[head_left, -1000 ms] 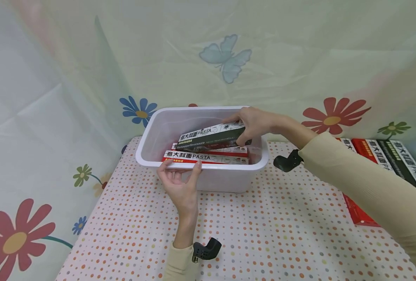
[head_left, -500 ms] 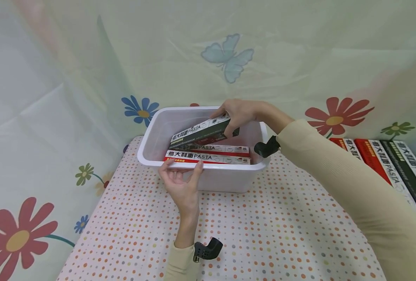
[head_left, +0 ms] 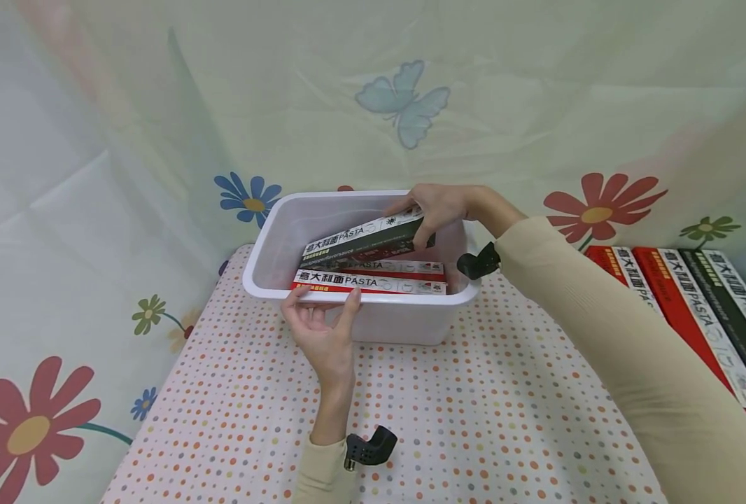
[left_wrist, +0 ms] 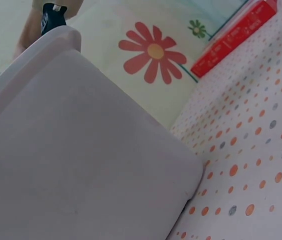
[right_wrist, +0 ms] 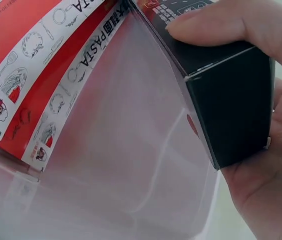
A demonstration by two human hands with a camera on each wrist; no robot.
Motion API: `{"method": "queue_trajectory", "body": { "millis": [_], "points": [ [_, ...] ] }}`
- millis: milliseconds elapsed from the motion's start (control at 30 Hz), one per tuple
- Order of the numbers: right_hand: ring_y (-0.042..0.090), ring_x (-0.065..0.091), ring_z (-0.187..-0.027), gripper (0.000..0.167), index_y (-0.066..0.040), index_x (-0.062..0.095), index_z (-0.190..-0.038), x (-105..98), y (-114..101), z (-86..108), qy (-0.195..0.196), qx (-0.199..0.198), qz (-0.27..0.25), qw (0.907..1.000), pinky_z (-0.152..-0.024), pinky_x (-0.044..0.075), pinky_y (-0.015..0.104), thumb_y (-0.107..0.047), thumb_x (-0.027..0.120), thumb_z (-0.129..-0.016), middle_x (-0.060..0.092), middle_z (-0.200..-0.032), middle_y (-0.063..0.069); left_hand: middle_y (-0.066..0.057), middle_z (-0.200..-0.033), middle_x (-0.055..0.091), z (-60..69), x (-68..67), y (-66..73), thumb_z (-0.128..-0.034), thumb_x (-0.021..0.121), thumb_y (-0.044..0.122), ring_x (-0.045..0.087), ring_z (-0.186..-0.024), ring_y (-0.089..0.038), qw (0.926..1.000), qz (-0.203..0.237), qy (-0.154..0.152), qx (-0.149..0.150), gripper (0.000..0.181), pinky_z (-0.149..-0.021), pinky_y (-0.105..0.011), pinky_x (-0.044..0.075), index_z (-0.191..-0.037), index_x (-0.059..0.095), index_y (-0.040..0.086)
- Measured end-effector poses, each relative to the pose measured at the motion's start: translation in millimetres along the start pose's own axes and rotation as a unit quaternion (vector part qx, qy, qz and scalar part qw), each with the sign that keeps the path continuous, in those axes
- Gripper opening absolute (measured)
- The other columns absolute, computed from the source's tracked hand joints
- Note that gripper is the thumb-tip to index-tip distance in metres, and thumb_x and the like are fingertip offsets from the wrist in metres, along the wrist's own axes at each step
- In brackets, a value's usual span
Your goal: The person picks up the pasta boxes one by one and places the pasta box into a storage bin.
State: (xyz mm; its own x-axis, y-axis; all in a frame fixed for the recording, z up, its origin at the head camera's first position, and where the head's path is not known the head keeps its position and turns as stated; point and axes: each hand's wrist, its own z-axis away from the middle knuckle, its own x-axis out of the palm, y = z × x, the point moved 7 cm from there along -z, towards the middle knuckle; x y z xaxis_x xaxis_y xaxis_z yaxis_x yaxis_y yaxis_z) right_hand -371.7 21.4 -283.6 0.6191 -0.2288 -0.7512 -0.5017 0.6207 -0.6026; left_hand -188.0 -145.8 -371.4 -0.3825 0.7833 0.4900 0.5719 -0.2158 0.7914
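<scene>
A white plastic tub [head_left: 404, 323] stands on the table against the backdrop. My left hand [head_left: 322, 339] grips its front rim with thumb and fingers; in the left wrist view the tub's wall [left_wrist: 91, 150] fills much of the picture. Inside the tub, my right hand [head_left: 444, 206] holds the right end of a dark green pasta box [head_left: 367, 243], thumb on one face and fingers around the far side. That box tilts, its right end raised and its left end low. Two red-and-white pasta boxes [head_left: 373, 282] lie side by side at the tub's front.
At the table's right, several more pasta boxes [head_left: 694, 315], red and dark green, lie in a row, partly hidden by my right sleeve [head_left: 600, 322]. A dotted cloth [head_left: 448, 413] covers the table. A floral backdrop [head_left: 505, 133] hangs behind the tub.
My right hand has shifted left with the dark green box, whose right end has risen, then dipped slightly. More of the rear red box shows. My left hand stays on the rim.
</scene>
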Motion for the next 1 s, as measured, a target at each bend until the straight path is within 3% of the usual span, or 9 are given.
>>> {"method": "queue_trajectory", "body": {
  "millis": [100, 300, 400, 567, 733, 867, 1000],
  "points": [
    [0.008, 0.028, -0.053, 0.088, -0.004, 0.051, -0.153, 0.2, 2.6, 0.1, 0.000, 0.003, -0.004, 1.0000, -0.051, 0.032, 0.021, 0.003, 0.077, -0.069, 0.065, -0.121, 0.012, -0.021, -0.143, 0.050, 0.3, 0.3, -0.3, -0.0814, 0.082, -0.011, 0.059, -0.112, -0.044, 1.0000, 0.002, 0.000, 0.000, 0.069, -0.086, -0.045, 0.066, -0.134, 0.040, 0.005],
    [0.014, 0.047, -0.080, 0.089, -0.004, 0.049, -0.154, 3.1, 7.0, 1.1, -0.003, 0.015, -0.018, 0.9997, -0.062, 0.040, 0.023, 0.004, 0.077, -0.070, 0.059, -0.139, 0.016, -0.020, -0.142, 0.050, 1.0, -0.3, -0.8, -0.0806, 0.082, -0.011, 0.060, -0.109, -0.039, 1.0000, -0.001, -0.001, 0.002, 0.070, -0.086, -0.045, 0.066, -0.134, 0.040, 0.005],
    [0.015, 0.048, -0.078, 0.089, -0.004, 0.049, -0.154, 4.2, 7.7, 0.5, -0.004, 0.014, -0.021, 0.9997, -0.062, 0.041, 0.023, 0.004, 0.077, -0.070, 0.061, -0.137, 0.015, -0.020, -0.142, 0.051, 1.0, -0.8, -0.6, -0.0806, 0.083, -0.011, 0.060, -0.108, -0.041, 1.0000, -0.004, -0.002, 0.003, 0.070, -0.085, -0.045, 0.067, -0.134, 0.040, 0.005],
    [0.013, 0.050, -0.075, 0.089, -0.004, 0.049, -0.154, 4.5, 6.8, -0.7, -0.007, 0.007, -0.021, 0.9997, -0.059, 0.042, 0.022, 0.003, 0.078, -0.070, 0.066, -0.119, 0.011, -0.019, -0.144, 0.050, 1.1, -1.2, 0.8, -0.0817, 0.082, -0.010, 0.059, -0.113, -0.042, 1.0000, -0.005, -0.002, 0.004, 0.070, -0.086, -0.045, 0.066, -0.135, 0.040, 0.005],
    [0.018, 0.049, -0.085, 0.089, -0.004, 0.049, -0.154, 4.3, 8.9, -0.9, -0.006, 0.004, -0.019, 0.9998, -0.064, 0.041, 0.024, 0.003, 0.079, -0.070, 0.062, -0.135, 0.015, -0.020, -0.143, 0.050, 1.3, -0.7, 1.3, -0.0814, 0.083, -0.009, 0.059, -0.111, -0.043, 1.0000, -0.004, 0.000, 0.004, 0.070, -0.086, -0.045, 0.066, -0.135, 0.040, 0.005],
    [0.022, 0.048, -0.104, 0.089, -0.004, 0.049, -0.154, 4.7, 10.6, -0.8, -0.007, 0.008, -0.028, 0.9995, -0.079, 0.045, 0.028, 0.002, 0.082, -0.072, 0.050, -0.156, 0.019, -0.020, -0.142, 0.051, 1.2, -1.1, 0.4, -0.0808, 0.083, -0.009, 0.059, -0.111, -0.046, 1.0000, -0.003, 0.003, 0.003, 0.070, -0.085, -0.045, 0.067, -0.135, 0.040, 0.005],
    [0.023, 0.045, -0.125, 0.089, -0.005, 0.049, -0.155, 4.5, 12.2, -0.5, -0.008, 0.014, -0.029, 0.9994, -0.103, 0.044, 0.036, -0.002, 0.085, -0.073, 0.047, -0.159, 0.018, -0.019, -0.140, 0.052, 1.3, -1.3, -1.9, -0.0804, 0.083, -0.009, 0.062, -0.109, -0.035, 1.0000, -0.003, 0.003, -0.001, 0.070, -0.085, -0.046, 0.066, -0.134, 0.040, 0.005]
  ]
}}
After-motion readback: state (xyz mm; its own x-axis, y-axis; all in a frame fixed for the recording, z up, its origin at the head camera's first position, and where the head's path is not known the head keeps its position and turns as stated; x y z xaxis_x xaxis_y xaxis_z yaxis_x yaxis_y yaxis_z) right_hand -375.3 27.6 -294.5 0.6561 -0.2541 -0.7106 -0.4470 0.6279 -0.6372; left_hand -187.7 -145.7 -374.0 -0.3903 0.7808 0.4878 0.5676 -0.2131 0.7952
